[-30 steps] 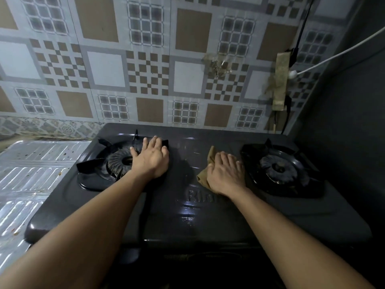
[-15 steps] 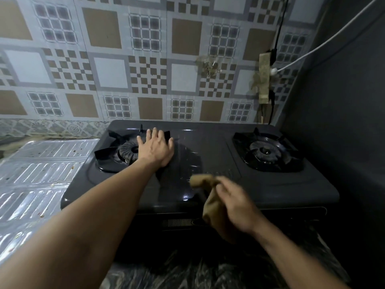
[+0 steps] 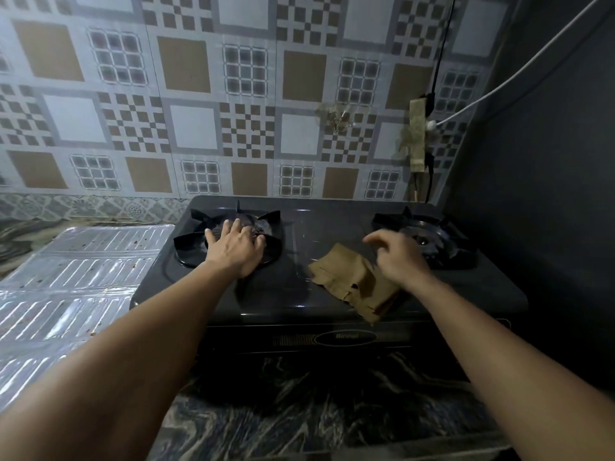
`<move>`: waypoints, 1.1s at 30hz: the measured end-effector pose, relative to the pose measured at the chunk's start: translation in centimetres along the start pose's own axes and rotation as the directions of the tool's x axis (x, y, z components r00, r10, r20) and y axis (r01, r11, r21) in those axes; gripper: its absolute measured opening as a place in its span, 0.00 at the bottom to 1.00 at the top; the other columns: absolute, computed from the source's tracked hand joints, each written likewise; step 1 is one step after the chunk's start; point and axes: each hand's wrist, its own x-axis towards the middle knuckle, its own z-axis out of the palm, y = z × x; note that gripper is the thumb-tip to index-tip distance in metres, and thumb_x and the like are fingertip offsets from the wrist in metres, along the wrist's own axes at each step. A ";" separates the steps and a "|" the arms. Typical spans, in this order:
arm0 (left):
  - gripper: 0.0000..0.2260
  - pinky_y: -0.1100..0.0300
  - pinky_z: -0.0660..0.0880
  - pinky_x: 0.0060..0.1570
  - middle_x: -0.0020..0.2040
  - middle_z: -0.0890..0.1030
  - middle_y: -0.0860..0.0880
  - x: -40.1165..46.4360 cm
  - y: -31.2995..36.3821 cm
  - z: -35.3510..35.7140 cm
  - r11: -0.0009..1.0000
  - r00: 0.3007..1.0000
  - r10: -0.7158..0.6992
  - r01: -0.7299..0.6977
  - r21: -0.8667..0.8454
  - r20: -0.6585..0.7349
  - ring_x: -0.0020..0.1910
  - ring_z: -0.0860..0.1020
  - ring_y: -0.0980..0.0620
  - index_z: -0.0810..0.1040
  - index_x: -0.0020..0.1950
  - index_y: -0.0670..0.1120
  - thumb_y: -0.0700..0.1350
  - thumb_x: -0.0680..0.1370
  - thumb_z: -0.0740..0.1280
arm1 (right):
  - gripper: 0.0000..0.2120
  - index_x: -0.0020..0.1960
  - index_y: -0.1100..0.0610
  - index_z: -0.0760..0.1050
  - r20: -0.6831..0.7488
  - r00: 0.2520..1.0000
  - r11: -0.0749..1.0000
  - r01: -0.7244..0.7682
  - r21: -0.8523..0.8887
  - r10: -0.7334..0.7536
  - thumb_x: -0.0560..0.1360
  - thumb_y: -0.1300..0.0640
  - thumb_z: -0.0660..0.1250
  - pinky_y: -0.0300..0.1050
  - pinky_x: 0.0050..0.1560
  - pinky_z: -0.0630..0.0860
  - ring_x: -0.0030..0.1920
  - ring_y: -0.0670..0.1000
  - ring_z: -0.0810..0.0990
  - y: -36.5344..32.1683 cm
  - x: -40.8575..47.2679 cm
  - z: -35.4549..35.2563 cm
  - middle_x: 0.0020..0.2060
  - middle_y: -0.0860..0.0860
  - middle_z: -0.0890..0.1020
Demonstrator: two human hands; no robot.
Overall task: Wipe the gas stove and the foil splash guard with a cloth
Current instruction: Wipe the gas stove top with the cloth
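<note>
From my head camera, my left hand (image 3: 238, 249) lies flat and spread on the left burner (image 3: 229, 236) at about ten o'clock from the middle of the stove (image 3: 309, 234), holding nothing, only bracing the stove. My right hand (image 3: 397, 257) hovers at about two o'clock, just left of the right burner (image 3: 426, 237), fingers loosely curled and open; it grips nothing, though its heel sits at the cloth's upper right edge and I cannot tell whether it touches. The cloth (image 3: 354, 282) lies crumpled on the stove top toward five o'clock, its lower corner hanging over the front edge. The foil (image 3: 80, 271) lies flat on the counter at nine o'clock, just beside the stove, speckled with brown bits. I judge I am partway through wiping the stove top, with the foil not yet done. The next move calls for closing my right hand on the cloth, flattening it under the palm and pressing strokes around the burners without snagging on the grate prongs. Against half a second ago, the cloth is out of my right hand's grip and down on the stove, that hand has gone from the front edge up toward the right burner, and my left hand has slid further onto the left burner.
</note>
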 end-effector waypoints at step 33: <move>0.28 0.33 0.43 0.71 0.80 0.49 0.52 1.4 -4.8 1.3 0.999 0.972 0.005 -0.012 0.031 0.234 0.79 0.47 0.48 0.54 0.79 0.47 0.40 0.79 0.55 | 0.30 0.77 0.49 0.56 0.302 0.905 0.827 0.405 -0.391 -0.301 0.79 0.38 0.48 0.58 0.76 0.50 0.77 0.55 0.54 -5.1 -4.5 10.4 0.77 0.54 0.59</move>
